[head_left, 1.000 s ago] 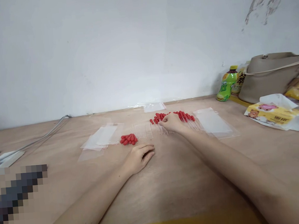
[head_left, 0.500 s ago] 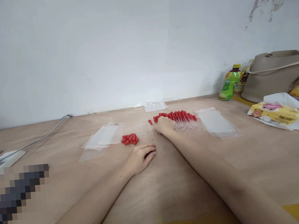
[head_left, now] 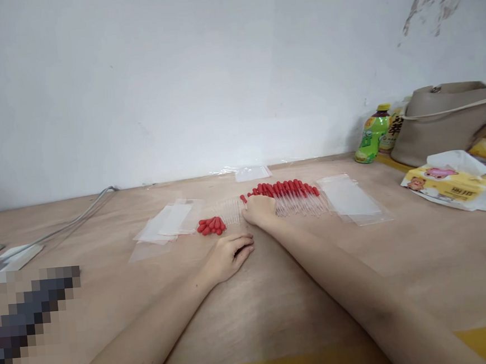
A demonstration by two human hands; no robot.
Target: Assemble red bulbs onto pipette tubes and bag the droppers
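Note:
My left hand (head_left: 227, 256) rests on the table, its thumb and fingers apart and nothing between them. Just beyond it lie a pile of red rubber bulbs (head_left: 211, 226) and a set of clear glass tubes (head_left: 229, 211). My right hand (head_left: 260, 210) is curled, palm down, at the left end of a row of red-bulbed droppers (head_left: 297, 194). One dropper's red bulb (head_left: 243, 198) shows just past its fingers, apart from the row; the tube below it is hidden. Whether the fingers grip that dropper is hidden too.
Clear plastic bags lie at left (head_left: 166, 224), at right (head_left: 349, 199) and by the wall (head_left: 253, 173). A green drink bottle (head_left: 372, 137), a grey-beige handbag (head_left: 440, 121) and a yellow tissue pack (head_left: 449, 180) stand at right. A grey cable (head_left: 77, 217) runs across the left.
My right hand has moved slightly left, now covering the tube of the outlying dropper and uncovering more of the row. My left hand stays where it was.

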